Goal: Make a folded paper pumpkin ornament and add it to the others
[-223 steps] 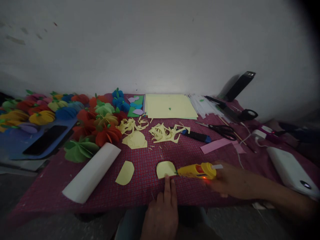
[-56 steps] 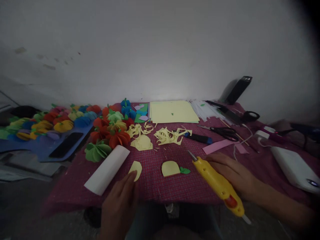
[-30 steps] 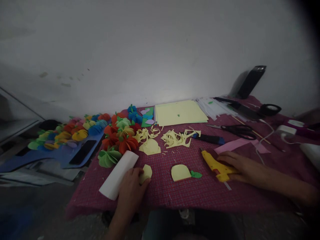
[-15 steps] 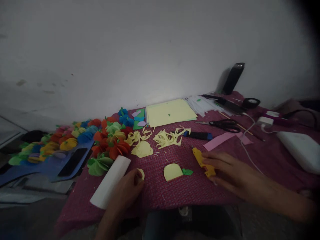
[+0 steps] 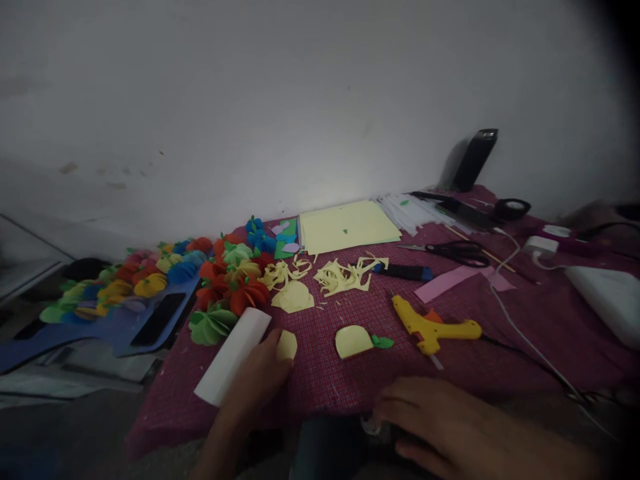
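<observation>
Between the fingers and thumb of my left hand (image 5: 265, 370) is a pale yellow paper piece (image 5: 287, 347). That hand rests beside a white paper roll (image 5: 234, 357). Nothing shows in my right hand (image 5: 430, 417), which hovers over the table's front edge with its fingers loosely stretched, a little blurred. Just beyond it a yellow glue gun (image 5: 425, 325) lies on its side, nozzle toward the back left. A rounded yellow paper stack (image 5: 353, 342) with a green paper leaf (image 5: 383, 342) lies between my hands.
Paper pumpkins (image 5: 245, 291) in several colours crowd the left side. Yellow paper scraps (image 5: 344, 277), a blue-black cutter (image 5: 406, 271), scissors (image 5: 455, 252) and a pink paper strip (image 5: 447, 283) lie mid-table. Yellow sheets (image 5: 347, 227) are at the back. A white cable (image 5: 505, 300) crosses the right side.
My right hand has let go of the glue gun and drawn back toward the table's front edge. More of the yellow paper piece shows in my left hand. The view has shifted slightly.
</observation>
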{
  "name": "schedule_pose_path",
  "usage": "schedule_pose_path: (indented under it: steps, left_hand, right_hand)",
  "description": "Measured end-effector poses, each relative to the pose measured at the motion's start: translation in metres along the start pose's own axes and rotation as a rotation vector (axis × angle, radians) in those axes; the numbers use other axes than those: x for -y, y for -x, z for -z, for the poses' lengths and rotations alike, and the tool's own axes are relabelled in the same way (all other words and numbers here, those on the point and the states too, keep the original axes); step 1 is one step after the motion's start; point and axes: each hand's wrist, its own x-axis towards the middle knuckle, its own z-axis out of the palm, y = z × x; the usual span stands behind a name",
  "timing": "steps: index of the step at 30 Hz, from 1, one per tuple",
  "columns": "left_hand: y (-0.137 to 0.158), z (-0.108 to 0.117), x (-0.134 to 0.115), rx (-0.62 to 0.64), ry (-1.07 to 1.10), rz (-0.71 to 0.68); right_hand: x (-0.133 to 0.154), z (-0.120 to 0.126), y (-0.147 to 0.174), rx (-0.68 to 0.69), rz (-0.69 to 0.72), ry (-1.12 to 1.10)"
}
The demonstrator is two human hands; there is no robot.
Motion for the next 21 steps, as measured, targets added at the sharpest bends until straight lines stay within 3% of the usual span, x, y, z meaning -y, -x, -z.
schedule_pose_path:
  steps: [2,6,10,12,17,21]
  left_hand:
    - [0.004,-0.006,-0.005,-0.016,0.200,-0.009]
    - [0.011,-0.026,-0.042,-0.132,0.852,-0.040]
    - [0.009,-0.043,-0.083,-0.051,1.163,-0.122]
    - [0.006,-0.045,-0.087,-0.032,1.168,-0.098]
    - [-0.002,-0.043,-0.066,-0.068,0.786,-0.116]
    - [-0.008,-0.053,-0.056,-0.025,0.694,-0.105]
  right_hand:
    - [-0.005,0.002,-0.007,-0.007,-0.048,-0.073]
    - [-0.015,0.011,-0.041,-0.195,-0.205,-0.366]
    - [-0.019,0.021,-0.080,-0.223,-0.201,-0.759]
    - [-0.025,0.028,-0.089,-0.165,-0.202,-0.770]
    - [-0.046,0.036,-0.089,-0.052,-0.254,-0.615]
    - [-0.054,0.032,-0.092,-0.012,-0.258,-0.606]
